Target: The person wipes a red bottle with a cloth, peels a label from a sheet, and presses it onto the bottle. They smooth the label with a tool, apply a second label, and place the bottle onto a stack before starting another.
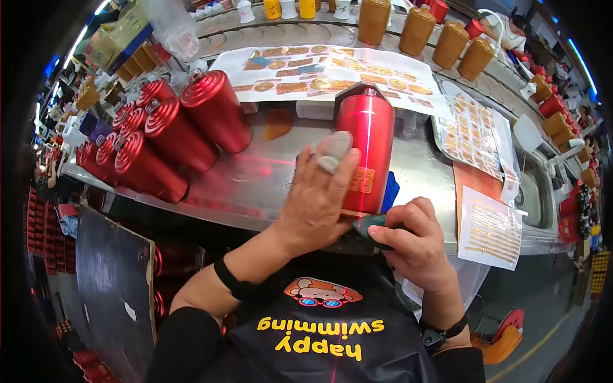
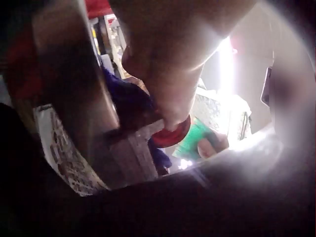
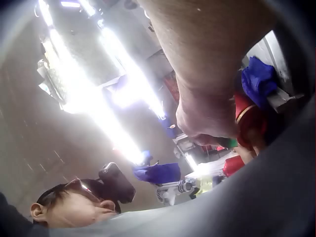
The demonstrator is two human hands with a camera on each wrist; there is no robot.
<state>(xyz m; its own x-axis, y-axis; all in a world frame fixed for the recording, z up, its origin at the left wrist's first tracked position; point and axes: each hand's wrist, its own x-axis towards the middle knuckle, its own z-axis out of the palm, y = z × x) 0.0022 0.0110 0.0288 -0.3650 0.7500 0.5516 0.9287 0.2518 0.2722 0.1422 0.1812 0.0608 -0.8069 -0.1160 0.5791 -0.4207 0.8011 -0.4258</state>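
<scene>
A red bottle [image 1: 367,127] with a gold square emblem [image 1: 363,180] near its lower end lies tilted at the bench's front edge. My left hand [image 1: 313,198] rests along its left side, fingers mostly straight, pale finger covers [image 1: 338,145] on the fingertips. My right hand [image 1: 415,239] pinches a thin dark green flat piece [image 1: 370,225] right at the bottle's lower end. In the left wrist view that piece [image 2: 195,140] shows bright green beside the bottle's red end [image 2: 173,134]. A blue cloth [image 1: 391,191] lies under the bottle.
Several red bottles [image 1: 217,108] stand on the left of the metal bench [image 1: 255,185]. A sheet of gold labels [image 1: 287,70] spans the back. At right are a label tray [image 1: 472,127], a sheet of gold strips [image 1: 488,228] and a sink [image 1: 533,191]. Brown bottles [image 1: 418,30] stand on the conveyor behind.
</scene>
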